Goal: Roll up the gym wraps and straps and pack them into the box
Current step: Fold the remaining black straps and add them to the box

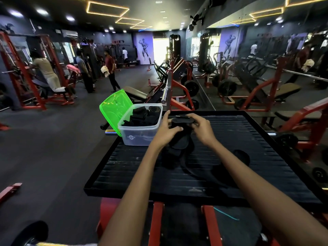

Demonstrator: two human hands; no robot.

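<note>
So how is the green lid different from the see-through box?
The green lid is bright green, but the box is clear and colourless. The lid stands tilted, leaning against the box's far left side, while the box sits flat on the black ribbed platform. The lid holds nothing; the box is already full of black wraps. Both look like shiny plastic you can partly see through.

Both bare forearms reach up from the lower frame; left hand [166,127] and right hand [199,126] meet at center, fingers curled.
</note>
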